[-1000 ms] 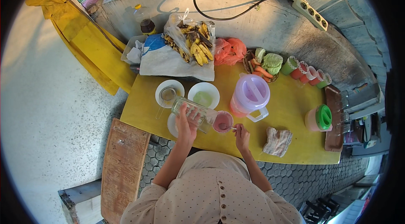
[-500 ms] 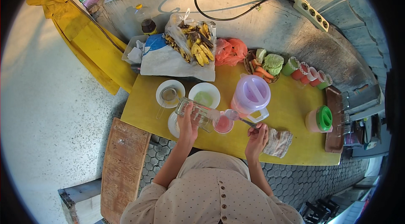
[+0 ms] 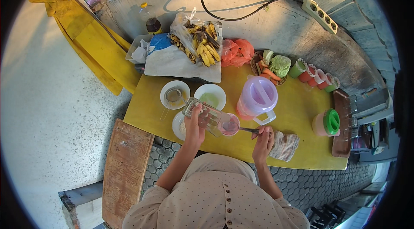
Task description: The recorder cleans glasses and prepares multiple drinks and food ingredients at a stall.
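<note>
My left hand point(image 3: 195, 130) is wrapped round a clear glass point(image 3: 203, 116), tilted on its side. One end of the glass lies close to a small container of pink contents point(image 3: 230, 132). My right hand point(image 3: 263, 142) grips a spoon by its dark handle point(image 3: 249, 130); the bowl of the spoon point(image 3: 230, 125) is over or in the pink container, I cannot tell which. Behind it stands a lilac-lidded pitcher point(image 3: 257, 98) with pink contents. Beside my left hand are a white bowl with a strainer point(image 3: 174, 95), a white bowl of green liquid point(image 3: 210, 96) and another white bowl point(image 3: 178, 126).
A folded cloth point(image 3: 283, 146) lies right of my right hand. Farther right are a green-lidded pitcher point(image 3: 326, 122) and a brown tray point(image 3: 341, 130). Bananas point(image 3: 206, 52), a red plastic bag point(image 3: 238, 52), a vegetable basket point(image 3: 281, 81) and several cups point(image 3: 308, 73) line the back.
My right hand has shifted the spoon leftward, and its bowl is now over the pink container, nearer the glass. My left hand with the glass has moved slightly to the right.
</note>
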{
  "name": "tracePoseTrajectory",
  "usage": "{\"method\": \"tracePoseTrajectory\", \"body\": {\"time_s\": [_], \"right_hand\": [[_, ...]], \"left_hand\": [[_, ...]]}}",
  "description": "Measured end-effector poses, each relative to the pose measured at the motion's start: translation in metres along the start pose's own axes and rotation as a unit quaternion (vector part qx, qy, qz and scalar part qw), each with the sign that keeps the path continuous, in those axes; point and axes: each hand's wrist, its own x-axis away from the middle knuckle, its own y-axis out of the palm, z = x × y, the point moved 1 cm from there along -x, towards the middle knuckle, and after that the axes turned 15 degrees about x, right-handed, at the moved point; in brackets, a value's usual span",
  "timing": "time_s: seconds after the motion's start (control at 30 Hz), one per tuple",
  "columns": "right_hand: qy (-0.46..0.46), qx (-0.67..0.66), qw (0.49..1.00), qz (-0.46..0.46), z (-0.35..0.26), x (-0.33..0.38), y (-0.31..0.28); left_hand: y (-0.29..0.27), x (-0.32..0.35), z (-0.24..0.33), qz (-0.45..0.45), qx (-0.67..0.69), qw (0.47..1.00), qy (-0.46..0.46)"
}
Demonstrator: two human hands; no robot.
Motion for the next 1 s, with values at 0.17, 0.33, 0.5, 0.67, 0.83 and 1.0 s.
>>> {"method": "tracePoseTrajectory", "body": {"time_s": [0.17,0.33,0.5,0.67,0.83,1.0], "right_hand": [[0.009,0.024,0.997,-0.068,0.000,0.002,-0.003],[0.009,-0.013,1.000,-0.005,-0.005,-0.003,0.002],[-0.014,0.033,0.996,-0.085,-0.008,-0.002,0.000],[-0.019,0.083,0.984,-0.155,-0.012,0.002,0.008],[-0.007,-0.019,1.000,-0.019,-0.011,-0.009,0.002],[-0.001,0.073,0.984,-0.161,-0.015,-0.005,0.004]], "left_hand": [[0.005,0.002,0.002,0.004,0.026,1.000,-0.004],[0.003,0.001,0.001,0.004,0.019,1.000,0.003],[0.001,0.000,0.000,0.015,0.001,1.000,0.004],[0.004,0.002,0.000,0.012,0.015,1.000,-0.007],[0.004,0.003,0.000,0.011,0.030,0.999,-0.009],[0.003,0.001,0.000,0.007,0.010,1.000,-0.005]]}}
